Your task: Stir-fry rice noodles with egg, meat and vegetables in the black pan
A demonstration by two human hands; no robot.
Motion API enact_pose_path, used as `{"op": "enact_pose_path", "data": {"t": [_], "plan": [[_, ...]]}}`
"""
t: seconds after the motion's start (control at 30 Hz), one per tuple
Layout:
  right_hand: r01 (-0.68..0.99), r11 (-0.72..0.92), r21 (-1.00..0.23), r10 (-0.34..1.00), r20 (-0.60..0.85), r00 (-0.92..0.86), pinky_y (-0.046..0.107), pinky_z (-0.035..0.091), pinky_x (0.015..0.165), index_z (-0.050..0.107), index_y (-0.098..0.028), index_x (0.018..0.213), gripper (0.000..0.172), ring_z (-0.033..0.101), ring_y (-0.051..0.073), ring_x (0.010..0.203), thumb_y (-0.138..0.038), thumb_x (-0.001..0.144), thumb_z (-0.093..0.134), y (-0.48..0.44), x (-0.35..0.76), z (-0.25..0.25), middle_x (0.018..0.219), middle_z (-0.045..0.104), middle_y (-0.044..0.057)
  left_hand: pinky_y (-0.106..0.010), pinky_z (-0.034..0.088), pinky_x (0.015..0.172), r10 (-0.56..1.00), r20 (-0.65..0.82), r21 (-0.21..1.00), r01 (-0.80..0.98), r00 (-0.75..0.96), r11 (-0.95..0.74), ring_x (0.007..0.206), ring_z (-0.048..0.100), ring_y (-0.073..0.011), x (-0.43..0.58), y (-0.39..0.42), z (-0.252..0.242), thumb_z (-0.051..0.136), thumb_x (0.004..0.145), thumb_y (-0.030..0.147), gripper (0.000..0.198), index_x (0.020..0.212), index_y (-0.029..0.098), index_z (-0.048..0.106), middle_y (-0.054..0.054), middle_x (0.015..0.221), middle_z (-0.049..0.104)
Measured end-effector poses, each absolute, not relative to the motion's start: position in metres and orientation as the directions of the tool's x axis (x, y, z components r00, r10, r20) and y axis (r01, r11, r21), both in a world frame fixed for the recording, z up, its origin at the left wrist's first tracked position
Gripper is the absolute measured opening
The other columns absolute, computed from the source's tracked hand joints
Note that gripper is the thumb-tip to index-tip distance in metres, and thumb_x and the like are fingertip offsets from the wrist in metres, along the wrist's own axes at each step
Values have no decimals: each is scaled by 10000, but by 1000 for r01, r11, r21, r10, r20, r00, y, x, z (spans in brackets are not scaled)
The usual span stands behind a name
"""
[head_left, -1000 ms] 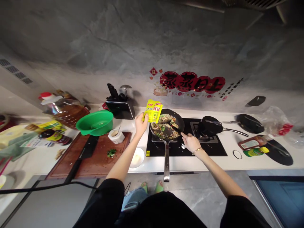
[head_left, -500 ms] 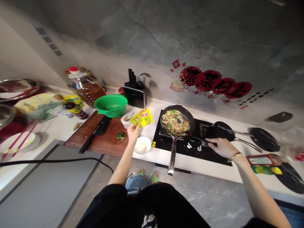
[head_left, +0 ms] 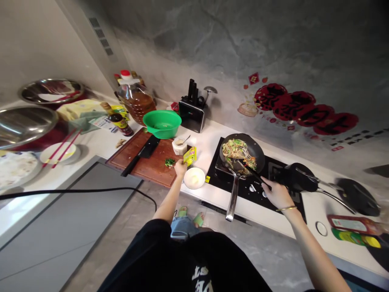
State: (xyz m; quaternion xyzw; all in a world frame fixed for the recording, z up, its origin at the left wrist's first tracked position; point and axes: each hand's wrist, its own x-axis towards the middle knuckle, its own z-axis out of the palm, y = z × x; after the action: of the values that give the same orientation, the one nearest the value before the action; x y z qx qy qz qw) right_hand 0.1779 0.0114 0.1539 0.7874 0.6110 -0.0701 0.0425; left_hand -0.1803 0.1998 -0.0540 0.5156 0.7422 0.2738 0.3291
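Observation:
My left hand (head_left: 181,167) is closed on a yellow seasoning packet (head_left: 190,155), low over the counter between the wooden cutting board (head_left: 136,162) and a small white bowl (head_left: 194,177). My right hand (head_left: 277,194) grips the dark handle of a spatula (head_left: 248,168) whose tip lies in the black frying pan (head_left: 240,151) of stir-fried noodles and greens. The pan sits on the black cooktop (head_left: 258,184), its long metal handle pointing toward me.
On the board lie a cleaver (head_left: 142,153) and chopped greens (head_left: 169,162). Behind it are a green bowl (head_left: 162,123), a white salt pot (head_left: 179,145), a knife block (head_left: 191,113), an oil jug (head_left: 136,101). A second black pan (head_left: 299,178) is on the right burner. Steel bowls (head_left: 27,121) stand at left.
My left hand has carried the packet from over the pan down and left to the counter beside the board. My right hand left the pan, then came back with the spatula. The view has swung left.

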Motion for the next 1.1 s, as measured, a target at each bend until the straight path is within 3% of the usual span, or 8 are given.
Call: {"op": "enact_pose_path", "data": {"t": [0.23, 0.57, 0.73, 0.8, 0.87, 0.93, 1.0, 1.1], "plan": [[963, -266, -44, 963, -67, 263, 279, 500, 656, 599, -210, 1225, 433, 655, 185, 667, -339, 876, 377, 10, 165, 153, 798, 701, 60, -293, 454, 715, 935, -244, 683, 639, -258, 355, 907, 647, -265, -176, 211, -53, 495, 785, 279, 272, 911, 111, 668, -198, 964, 683], [958, -286, -33, 958, 22, 287, 281, 489, 700, 535, -175, 1292, 468, 646, 180, 689, -345, 908, 327, 26, 153, 130, 857, 672, 95, -369, 468, 762, 921, -316, 633, 672, -229, 385, 946, 625, -343, -175, 201, -43, 600, 704, 341, 342, 896, 60, 635, -247, 942, 658], [948, -319, 17, 936, -150, 318, 278, 483, 758, 518, -205, 1306, 450, 659, 193, 830, -307, 897, 360, 42, 155, 132, 981, 690, 101, -396, 426, 888, 934, -24, 742, 620, -357, 256, 1038, 561, -291, -161, 137, -17, 499, 792, 424, 364, 995, 122, 515, -189, 1041, 592], [943, -327, 61, 916, -226, 332, 289, 483, 771, 531, -232, 1295, 444, 661, 200, 845, -307, 887, 372, 38, 167, 148, 972, 703, 87, -381, 443, 855, 980, -96, 843, 509, -177, 174, 947, 583, -256, -134, 100, -5, 458, 807, 516, 366, 918, 171, 510, -131, 946, 599], [939, -323, 116, 902, -264, 343, 305, 480, 789, 544, -260, 1283, 438, 657, 207, 877, -298, 880, 376, 30, 180, 170, 1001, 702, 73, -345, 476, 738, 893, -391, 890, 339, 221, 306, 782, 608, -218, -99, 67, 6, 477, 767, 604, 420, 814, 188, 519, -79, 803, 600], [955, -260, 140, 901, -321, 292, 306, 468, 816, 574, -276, 1250, 426, 643, 208, 931, -273, 864, 395, 22, 190, 188, 1066, 682, 58, -319, 484, 635, 607, -593, 784, 206, 529, 586, 684, 609, -188, -65, 42, 15, 483, 731, 665, 494, 814, 179, 528, -63, 771, 600], [978, -165, 127, 902, -382, 202, 287, 456, 833, 587, -281, 1235, 422, 628, 200, 967, -254, 855, 404, 21, 191, 197, 1103, 660, 49, -299, 479, 578, 368, -603, 612, 115, 708, 783, 596, 594, -158, -39, 23, 20, 496, 710, 688, 536, 845, 170, 523, -42, 714, 591], [981, -105, 162, 917, -365, 158, 287, 460, 813, 486, -309, 1324, 447, 634, 195, 938, -294, 895, 365, 36, 175, 187, 1104, 644, 60, -237, 384, 418, 364, -593, 470, -58, 719, 881, 388, 444, -86, -19, 6, 21, 546, 688, 672, 511, 843, 189, 477, 45, 561, 486]]}}
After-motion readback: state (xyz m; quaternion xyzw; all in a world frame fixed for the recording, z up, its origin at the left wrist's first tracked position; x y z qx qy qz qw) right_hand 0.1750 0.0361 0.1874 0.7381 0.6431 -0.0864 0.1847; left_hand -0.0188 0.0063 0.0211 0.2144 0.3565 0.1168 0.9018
